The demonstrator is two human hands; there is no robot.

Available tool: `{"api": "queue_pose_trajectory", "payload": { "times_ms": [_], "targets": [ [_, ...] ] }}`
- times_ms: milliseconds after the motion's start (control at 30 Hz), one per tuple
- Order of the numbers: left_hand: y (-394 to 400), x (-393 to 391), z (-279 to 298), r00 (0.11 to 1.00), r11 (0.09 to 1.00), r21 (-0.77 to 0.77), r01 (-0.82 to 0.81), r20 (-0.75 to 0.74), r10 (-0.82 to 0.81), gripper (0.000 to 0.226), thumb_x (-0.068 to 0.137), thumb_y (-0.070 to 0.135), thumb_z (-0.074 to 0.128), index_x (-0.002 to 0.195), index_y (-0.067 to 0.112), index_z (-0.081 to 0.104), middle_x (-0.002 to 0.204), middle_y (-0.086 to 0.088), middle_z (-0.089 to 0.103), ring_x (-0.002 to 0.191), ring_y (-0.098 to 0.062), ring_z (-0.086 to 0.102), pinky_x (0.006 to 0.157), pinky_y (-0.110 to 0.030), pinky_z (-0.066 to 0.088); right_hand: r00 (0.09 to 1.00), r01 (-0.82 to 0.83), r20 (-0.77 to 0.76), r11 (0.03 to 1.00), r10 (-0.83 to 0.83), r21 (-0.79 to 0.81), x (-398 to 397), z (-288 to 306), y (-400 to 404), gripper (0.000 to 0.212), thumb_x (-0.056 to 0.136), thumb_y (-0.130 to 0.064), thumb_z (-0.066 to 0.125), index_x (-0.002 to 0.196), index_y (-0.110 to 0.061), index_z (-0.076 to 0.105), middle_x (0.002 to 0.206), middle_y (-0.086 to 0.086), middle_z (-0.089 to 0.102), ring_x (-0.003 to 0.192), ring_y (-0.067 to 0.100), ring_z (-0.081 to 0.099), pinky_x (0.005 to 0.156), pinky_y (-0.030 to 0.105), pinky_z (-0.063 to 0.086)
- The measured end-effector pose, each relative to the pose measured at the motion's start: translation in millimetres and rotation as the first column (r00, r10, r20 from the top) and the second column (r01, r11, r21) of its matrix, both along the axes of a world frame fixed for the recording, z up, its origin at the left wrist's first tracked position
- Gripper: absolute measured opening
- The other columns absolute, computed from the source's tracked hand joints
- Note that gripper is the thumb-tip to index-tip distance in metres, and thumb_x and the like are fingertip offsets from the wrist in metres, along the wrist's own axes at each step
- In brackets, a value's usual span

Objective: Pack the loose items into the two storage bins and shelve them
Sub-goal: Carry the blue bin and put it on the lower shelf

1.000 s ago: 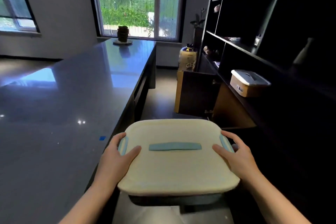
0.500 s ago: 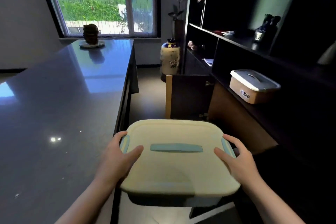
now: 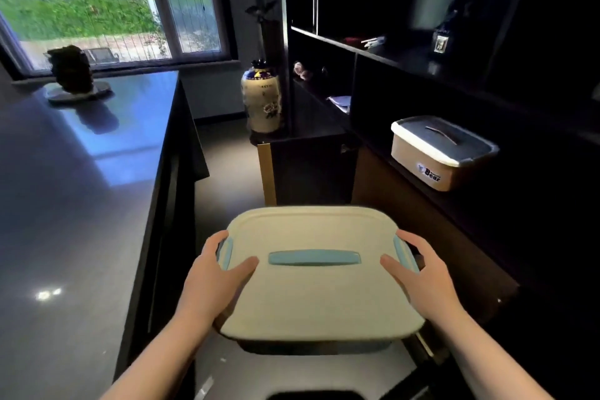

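your left hand (image 3: 216, 282) and right hand (image 3: 422, 282) grasp the cream-lidded bin (image 3: 311, 299) by its sides, fingertips hidden under the rim, second bin (image 3: 443, 153) shelved, shelf contents dim

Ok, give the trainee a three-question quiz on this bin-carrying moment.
1. True or false: the cream-lidded bin rests on the countertop.
2. Where does the grey-lidded bin sit? A) on the floor B) on the dark shelf C) on the countertop
3. Fill in: the left hand and right hand grip the carried bin by its two ____.

Key: 1 false, it is held in the air between countertop and shelf; 2 B; 3 sides, at the blue clips.
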State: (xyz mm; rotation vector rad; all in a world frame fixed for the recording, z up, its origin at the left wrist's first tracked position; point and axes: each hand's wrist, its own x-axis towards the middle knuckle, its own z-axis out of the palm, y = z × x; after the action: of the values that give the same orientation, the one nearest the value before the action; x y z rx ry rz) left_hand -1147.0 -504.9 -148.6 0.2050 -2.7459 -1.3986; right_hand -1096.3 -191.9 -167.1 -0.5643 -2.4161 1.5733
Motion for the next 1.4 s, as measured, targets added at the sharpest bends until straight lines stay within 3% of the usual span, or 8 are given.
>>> {"api": "queue_pose_trajectory", "payload": {
  "times_ms": [333,833,933,1033,1133,1233,1300,1400],
  "targets": [
    [36.2,-168.4,-47.5,0.961,0.965,-0.104,0.242,0.163,-0.224,0.071,0.074,0.051,0.071,0.132,0.032,0.034,0.117,0.010,0.054,0.096,-0.010,0.052,0.082,-0.031,0.047,0.970,0.229,0.096,0.973,-0.225,-0.027,-94.4,-40.5,14.8,0.049,0.081,-0.035,0.074,0.123,-0.043,0.050,0.114,-0.012,0.050,0.104,0.010,0.041,0.084,0.030,0.036],
    [113.2,-441.9,-93.5,0.715,0.741,-0.089,0.666,0.358,-0.600,0.073,0.077,0.041,0.072,0.137,0.032,0.032,0.121,0.008,0.053,0.102,-0.013,0.052,0.092,-0.039,0.048,0.799,0.582,0.232,0.811,-0.555,-0.067,-248.3,-115.0,3.3,0.056,0.082,-0.038,0.071,0.130,-0.043,0.043,0.123,-0.007,0.056,0.115,0.018,0.052,0.094,0.035,0.045],
    [141.3,-472.9,-121.3,0.654,0.693,-0.075,0.717,0.416,-0.631,0.077,0.073,0.039,0.077,0.135,0.034,0.033,0.114,0.011,0.051,0.096,-0.010,0.051,0.078,-0.028,0.048,0.790,0.587,0.285,0.804,-0.543,-0.093,-265.0,-137.7,23.0,0.068,0.078,-0.036,0.076,0.136,-0.035,0.042,0.121,-0.011,0.057,0.103,0.011,0.055,0.080,0.023,0.045],
    [172.5,-501.6,-158.3,0.616,0.662,-0.083,0.745,0.465,-0.636,0.082,0.069,0.040,0.080,0.136,0.037,0.032,0.111,0.012,0.051,0.098,-0.013,0.054,0.080,-0.032,0.050,0.767,0.620,0.369,0.754,-0.525,-0.215,-284.5,-168.7,40.8,0.070,0.070,-0.039,0.083,0.126,-0.048,0.042,0.103,-0.010,0.065,0.074,0.013,0.062,0.056,0.024,0.051],
    [199.5,-528.3,-198.8,0.573,0.624,-0.084,0.777,0.507,-0.644,0.082,0.071,0.038,0.079,0.137,0.037,0.031,0.117,0.008,0.052,0.103,-0.017,0.055,0.085,-0.035,0.050,0.753,0.638,0.356,0.746,-0.553,-0.191,-303.6,-207.4,51.8,0.078,0.062,-0.046,0.084,0.127,-0.047,0.040,0.116,-0.013,0.059,0.103,0.013,0.061,0.084,0.032,0.053],
    [226.5,-553.9,-237.4,0.536,0.603,-0.053,0.796,0.523,-0.662,0.084,0.071,0.035,0.080,0.139,0.036,0.031,0.116,0.008,0.053,0.104,-0.016,0.055,0.084,-0.030,0.046,0.761,0.642,0.375,0.700,-0.530,-0.312,-324.7,-240.9,63.4,0.089,0.055,-0.036,0.090,0.130,-0.045,0.042,0.131,-0.008,0.052,0.123,0.018,0.051,0.096,0.037,0.049],
    [244.6,-571.7,-268.5,0.510,0.605,0.017,0.796,0.521,-0.685,0.080,0.073,0.024,0.080,0.139,0.030,0.035,0.114,0.005,0.057,0.099,-0.012,0.056,0.082,-0.021,0.043,0.746,0.655,0.421,0.681,-0.516,-0.326,-339.1,-270.8,74.7,0.101,0.045,-0.044,0.092,0.132,-0.050,0.041,0.141,-0.007,0.046,0.132,0.021,0.044,0.107,0.047,0.041],
    [270.2,-594.5,-316.7,0.492,0.604,0.071,0.794,0.509,-0.706,0.075,0.075,0.004,0.076,0.139,0.016,0.039,0.118,0.002,0.055,0.096,-0.007,0.054,0.070,-0.002,0.038,0.736,0.641,0.475,0.721,-0.482,-0.263,-360.8,-311.5,87.4,0.115,0.047,-0.048,0.087,0.146,-0.037,0.028,0.149,-0.014,0.034,0.139,0.015,0.032,0.115,0.041,0.029]
  ]
}}
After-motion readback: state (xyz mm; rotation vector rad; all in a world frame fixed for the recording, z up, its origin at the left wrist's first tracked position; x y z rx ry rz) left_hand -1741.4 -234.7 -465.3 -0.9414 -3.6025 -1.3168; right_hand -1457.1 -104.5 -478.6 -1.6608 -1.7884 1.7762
